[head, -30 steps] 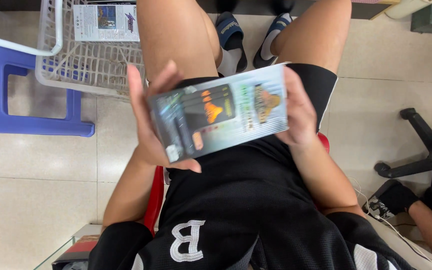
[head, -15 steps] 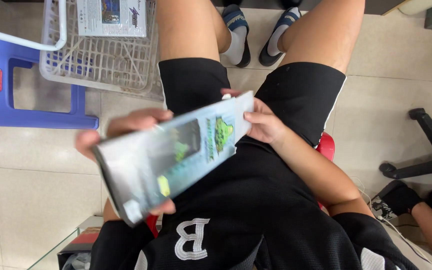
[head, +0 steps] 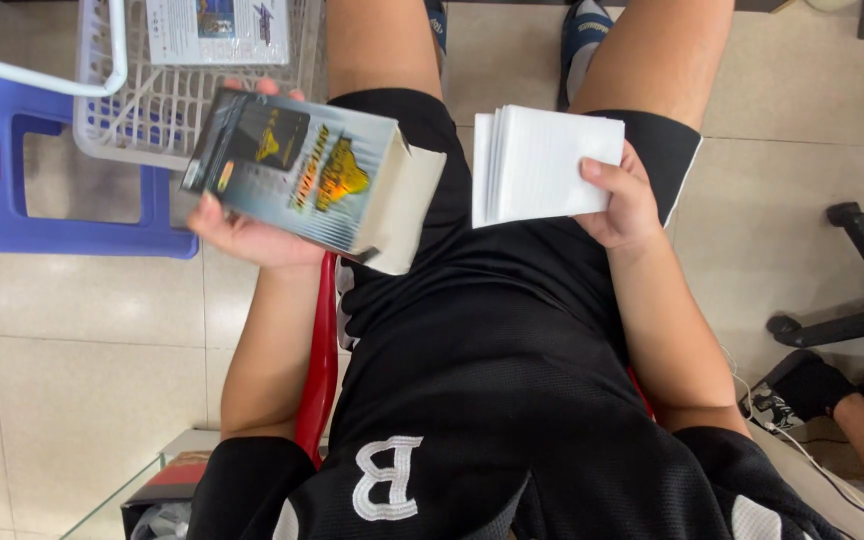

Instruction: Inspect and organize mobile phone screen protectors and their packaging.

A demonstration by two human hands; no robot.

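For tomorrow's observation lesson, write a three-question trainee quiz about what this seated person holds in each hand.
1. True or false: the left hand holds the dark printed box with its end flap open.
2. What does the right hand hold? A) a stack of white sheets B) a blue stool C) a shoe
3. Fill in: the white wire basket rests on a ____ plastic stool.

Key: 1 true. 2 A, the white stack, gripped at its edge, apart from the box. 3 blue.

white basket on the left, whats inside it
A flat printed packet lies in the white wire basket. The box in the left hand covers the basket's near right part, so anything there is hidden.
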